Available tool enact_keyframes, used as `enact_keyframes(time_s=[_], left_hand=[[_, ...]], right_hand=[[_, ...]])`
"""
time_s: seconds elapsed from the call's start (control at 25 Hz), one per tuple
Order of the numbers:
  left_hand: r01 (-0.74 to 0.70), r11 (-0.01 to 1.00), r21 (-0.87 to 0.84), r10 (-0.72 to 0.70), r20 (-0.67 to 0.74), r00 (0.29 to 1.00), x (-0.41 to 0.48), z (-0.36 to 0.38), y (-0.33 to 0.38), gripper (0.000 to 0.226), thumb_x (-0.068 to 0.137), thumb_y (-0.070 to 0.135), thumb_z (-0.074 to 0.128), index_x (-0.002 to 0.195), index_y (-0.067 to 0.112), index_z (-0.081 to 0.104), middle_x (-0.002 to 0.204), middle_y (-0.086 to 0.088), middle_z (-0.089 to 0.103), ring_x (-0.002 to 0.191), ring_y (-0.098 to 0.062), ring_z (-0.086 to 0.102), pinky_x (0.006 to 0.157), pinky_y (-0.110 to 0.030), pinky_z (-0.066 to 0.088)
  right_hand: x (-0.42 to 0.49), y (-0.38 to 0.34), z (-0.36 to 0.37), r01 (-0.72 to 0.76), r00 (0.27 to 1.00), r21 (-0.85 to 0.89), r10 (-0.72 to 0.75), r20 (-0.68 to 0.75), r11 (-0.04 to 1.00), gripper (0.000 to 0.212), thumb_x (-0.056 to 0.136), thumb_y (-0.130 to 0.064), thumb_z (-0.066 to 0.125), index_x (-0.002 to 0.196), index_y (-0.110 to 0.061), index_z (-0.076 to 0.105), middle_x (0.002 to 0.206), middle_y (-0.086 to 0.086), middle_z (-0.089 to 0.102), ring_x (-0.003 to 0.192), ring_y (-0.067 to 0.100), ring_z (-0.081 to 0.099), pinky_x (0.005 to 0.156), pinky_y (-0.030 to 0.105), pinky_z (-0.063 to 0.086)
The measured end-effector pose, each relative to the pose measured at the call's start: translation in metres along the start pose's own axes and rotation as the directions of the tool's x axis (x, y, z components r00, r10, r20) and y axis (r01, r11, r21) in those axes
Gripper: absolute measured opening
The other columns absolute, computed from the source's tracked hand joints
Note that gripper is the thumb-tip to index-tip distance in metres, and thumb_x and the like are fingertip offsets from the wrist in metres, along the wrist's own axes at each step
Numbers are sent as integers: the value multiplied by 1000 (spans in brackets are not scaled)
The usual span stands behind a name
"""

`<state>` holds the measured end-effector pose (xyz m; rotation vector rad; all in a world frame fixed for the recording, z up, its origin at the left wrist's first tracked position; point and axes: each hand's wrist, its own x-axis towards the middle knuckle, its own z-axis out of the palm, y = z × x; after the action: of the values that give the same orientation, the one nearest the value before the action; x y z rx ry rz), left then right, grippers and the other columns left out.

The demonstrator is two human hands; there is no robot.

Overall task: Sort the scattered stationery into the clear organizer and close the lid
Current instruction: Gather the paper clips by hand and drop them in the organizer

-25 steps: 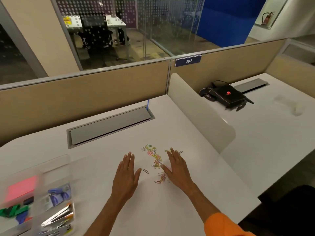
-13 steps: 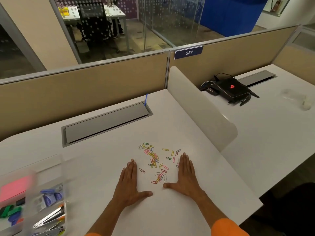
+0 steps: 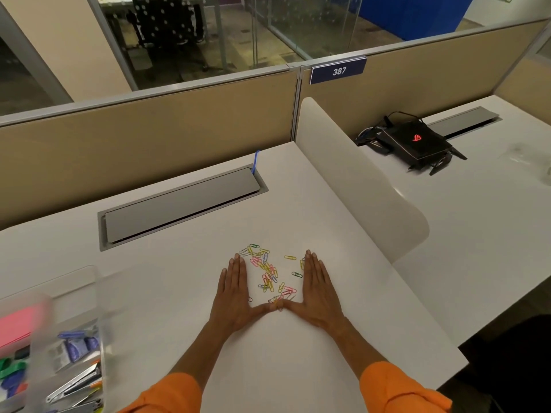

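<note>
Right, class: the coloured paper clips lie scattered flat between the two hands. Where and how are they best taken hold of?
Probably as a bunch, from both sides. The paper clips lie thin and flat on the desk, so pinching from above finds little. The left hand and right hand flank them, thumbs meeting: sweep inward, then scoop.

I read the white number 387 on a blue plate (image 3: 338,70) at the top of the beige partition (image 3: 179,123). Below and right of this plate, a black device (image 3: 417,144) on the bench (image 3: 492,222) carries a red emblem (image 3: 416,138), with no letters I can read.
</note>
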<state>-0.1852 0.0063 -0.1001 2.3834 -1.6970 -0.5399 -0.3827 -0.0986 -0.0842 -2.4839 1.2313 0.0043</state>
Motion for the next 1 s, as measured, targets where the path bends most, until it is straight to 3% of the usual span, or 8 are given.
enact_keyframes(time_s=[0.24, 0.32, 0.4, 0.48, 0.64, 0.72, 0.88, 1.0], left_hand=[[-49, 997, -52, 49, 4, 999, 28, -1, -4, 128, 70, 94, 31, 151, 9, -20, 159, -3, -25, 148, -16, -22, 122, -35, -6], [-74, 968, -240, 71, -20, 997, 35, -4, -6, 115, 79, 83, 40, 153, 14, -15, 161, 5, -19, 148, -7, -17, 121, -31, -5], [-41, 877, -479, 28, -34, 999, 40, -8, -9, 95, 89, 64, 49, 155, 24, -6, 162, 13, -6, 148, -1, -5, 121, -28, 4], [9, 794, -608, -55, -57, 997, 48, -13, -11, 76, 96, 49, 49, 156, 25, 8, 162, 10, 12, 148, -6, 14, 120, -30, 17], [50, 849, -527, -123, -105, 987, 69, -21, -9, 56, 99, 19, 42, 152, 13, 26, 157, -5, 33, 143, -21, 34, 116, -28, 24], [35, 867, -498, -104, -113, 988, 74, -24, -3, 57, 93, 19, 34, 149, 9, 34, 151, -10, 41, 139, -24, 39, 116, -32, 28], [15, 824, -566, -117, -144, 983, 84, -23, 1, 51, 89, 4, 43, 140, 6, 46, 125, -10, 62, 116, -26, 56, 104, -39, 45], [55, 778, -625, -145, -93, 985, 88, -24, 5, 56, 86, -10, 46, 140, 8, 46, 111, -5, 63, 99, -19, 62, 94, -36, 51]], right_hand=[[11, -4, 3, 227, 974, -34, -226, 32, 973, 131, 68, -91, 40, 150, -3, -11, 161, 6, -13, 148, 15, -12, 121, 38, 10], [15, -9, 6, 246, 969, -29, -245, 21, 969, 131, 68, -91, 40, 150, -3, -10, 161, 6, -13, 149, 16, -11, 121, 38, 9], [21, -16, 8, 253, 968, -27, -253, 7, 967, 130, 69, -91, 40, 150, -3, -10, 161, 7, -13, 148, 15, -11, 121, 37, 8], [27, -25, 10, 250, 968, -23, -250, -7, 968, 130, 69, -91, 40, 150, -3, -10, 161, 7, -12, 148, 15, -12, 121, 36, 6], [42, -38, 17, 230, 973, -11, -230, -27, 973, 130, 69, -90, 41, 151, -1, -6, 161, 9, -8, 149, 16, -9, 122, 37, 8], [50, -44, 21, 220, 975, 4, -219, -34, 976, 130, 69, -91, 41, 151, -1, -5, 161, 10, -6, 149, 17, -8, 122, 38, 10], [62, -53, 25, 216, 975, 32, -214, -55, 976, 127, 70, -89, 42, 152, -3, -2, 162, 10, -2, 149, 16, -6, 122, 38, 9], [68, -58, 27, 204, 977, 28, -202, -69, 978, 117, 76, -86, 36, 152, -2, 5, 161, 12, 4, 149, 17, -2, 122, 39, 11]])
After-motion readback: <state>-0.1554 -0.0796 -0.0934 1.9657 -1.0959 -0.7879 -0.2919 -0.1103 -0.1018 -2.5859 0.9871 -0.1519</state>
